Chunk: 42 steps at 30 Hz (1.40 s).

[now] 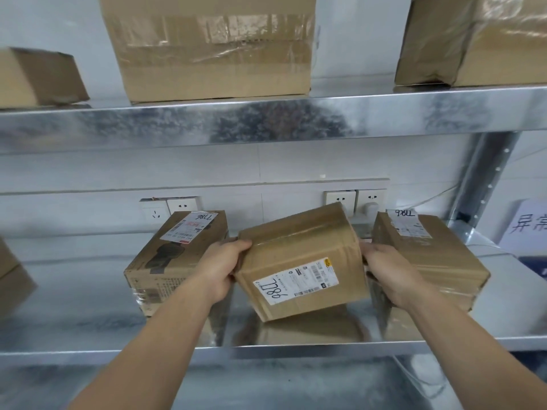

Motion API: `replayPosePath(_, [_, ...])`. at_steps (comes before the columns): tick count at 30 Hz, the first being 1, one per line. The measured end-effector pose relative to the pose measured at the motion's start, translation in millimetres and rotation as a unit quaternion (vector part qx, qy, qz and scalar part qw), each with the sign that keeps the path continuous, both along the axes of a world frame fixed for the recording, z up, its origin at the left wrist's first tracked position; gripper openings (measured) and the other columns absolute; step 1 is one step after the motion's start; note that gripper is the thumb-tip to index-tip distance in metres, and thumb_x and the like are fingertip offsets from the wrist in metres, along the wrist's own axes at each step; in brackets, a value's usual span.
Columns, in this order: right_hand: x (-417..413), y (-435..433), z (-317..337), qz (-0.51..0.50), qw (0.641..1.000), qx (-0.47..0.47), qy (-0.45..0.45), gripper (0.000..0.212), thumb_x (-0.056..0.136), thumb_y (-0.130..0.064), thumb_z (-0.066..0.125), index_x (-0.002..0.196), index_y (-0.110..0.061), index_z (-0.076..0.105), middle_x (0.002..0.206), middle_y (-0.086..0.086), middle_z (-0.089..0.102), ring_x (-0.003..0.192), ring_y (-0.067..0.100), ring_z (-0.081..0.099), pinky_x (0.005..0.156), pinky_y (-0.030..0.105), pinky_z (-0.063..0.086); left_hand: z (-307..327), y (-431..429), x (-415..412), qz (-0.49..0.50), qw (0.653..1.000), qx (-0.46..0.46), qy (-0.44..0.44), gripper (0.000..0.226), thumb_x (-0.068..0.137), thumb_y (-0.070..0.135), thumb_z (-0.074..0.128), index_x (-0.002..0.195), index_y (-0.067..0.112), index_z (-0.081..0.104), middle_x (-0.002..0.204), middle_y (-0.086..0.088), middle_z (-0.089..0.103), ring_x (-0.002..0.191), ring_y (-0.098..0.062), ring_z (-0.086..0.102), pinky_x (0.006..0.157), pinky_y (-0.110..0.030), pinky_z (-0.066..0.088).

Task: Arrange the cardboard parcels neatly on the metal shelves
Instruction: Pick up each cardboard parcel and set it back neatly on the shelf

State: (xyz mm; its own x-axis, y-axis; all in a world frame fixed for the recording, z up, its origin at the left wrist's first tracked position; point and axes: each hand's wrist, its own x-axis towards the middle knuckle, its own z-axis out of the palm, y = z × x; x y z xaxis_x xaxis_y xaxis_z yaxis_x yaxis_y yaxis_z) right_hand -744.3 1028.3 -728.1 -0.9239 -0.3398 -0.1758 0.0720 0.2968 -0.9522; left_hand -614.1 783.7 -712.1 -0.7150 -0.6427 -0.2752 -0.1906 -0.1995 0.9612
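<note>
Behind the lower shelf [88, 306], on the white wall, wall sockets [340, 199]; at the right, an upright post [485, 179] of grey metal and a paper sign [527, 226] with blue writing.

On the upper shelf [177, 122], three cartons standing apart: a small box [38, 78] at the left, a large box [213, 54] with clear tape in the middle, a taped box [473, 39] at the right.

On the lower shelf, lying flat, a left parcel [171, 255] and a right parcel [429, 255], each with a white label on top; at the far left edge, part of an edge box [11, 279].

Between these two, over the lower shelf, the middle parcel [299, 261], grasped at both ends. Left hand [220, 270] gripping the left end, fingers curled over the top edge, squeezed in just beside the left parcel. Right hand [387, 276] clasping the right end, its fingers hidden in the narrow gap next to the right parcel.

Long axis from left to right, tilted, with the right end higher. Labelled face [296, 281] turned toward the person. Cannot tell whether the low near corner touches the shelf.
</note>
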Motion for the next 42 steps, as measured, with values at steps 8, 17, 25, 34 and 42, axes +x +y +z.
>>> replayPosePath(8, [4,-13,9,0.052,0.987,-0.077,-0.131,0.056,0.084,-0.063,0.071,0.122,-0.022,0.071,0.111,0.009,0.078,0.108,0.029,0.070,0.106,0.056,0.049,-6,2,-1,-0.059,0.996,-0.068,-0.016,0.014,0.095,0.033,0.071,0.108,0.027,0.069,0.098,-0.002,0.078,0.089,-0.025,0.072,0.087,-0.045,0.057])
replayPosePath(17, [-3,-28,5,0.055,0.991,0.011,-0.118,0.028,0.099,-0.035,0.065,0.112,-0.011,0.070,0.108,0.021,0.076,0.088,0.032,0.071,0.082,0.047,0.058,-11,-5,-18,-0.075,0.990,-0.110,-0.048,0.026,0.095,0.026,0.070,0.119,0.021,0.065,0.107,-0.006,0.075,0.095,-0.029,0.072,0.085,-0.047,0.058])
replayPosePath(25, [3,-22,10,0.058,0.993,-0.007,-0.105,0.024,0.097,-0.040,0.068,0.105,-0.017,0.072,0.083,0.003,0.076,0.086,0.023,0.068,0.082,0.036,0.052,-8,-5,-12,-0.077,0.989,-0.127,-0.010,0.034,0.095,0.024,0.070,0.128,0.023,0.061,0.116,-0.004,0.072,0.101,-0.024,0.071,0.091,-0.040,0.057])
replayPosePath(34, [14,-15,11,-0.019,0.974,-0.211,-0.081,0.026,0.103,-0.047,0.054,0.119,-0.026,0.054,0.119,0.001,0.068,0.106,0.016,0.066,0.094,0.044,0.055,-22,7,10,-0.046,0.995,0.028,0.082,0.023,0.097,0.031,0.065,0.117,0.028,0.053,0.111,-0.001,0.063,0.094,-0.021,0.062,0.088,-0.044,0.052])
replayPosePath(42, [8,-18,-12,0.009,0.987,-0.111,-0.117,0.041,0.097,-0.027,0.070,0.132,-0.010,0.055,0.114,0.011,0.072,0.099,0.026,0.072,0.077,0.036,0.058,-37,16,2,-0.053,0.999,0.000,0.000,0.027,0.094,0.026,0.072,0.119,0.017,0.068,0.106,-0.004,0.078,0.102,-0.026,0.072,0.100,-0.048,0.054])
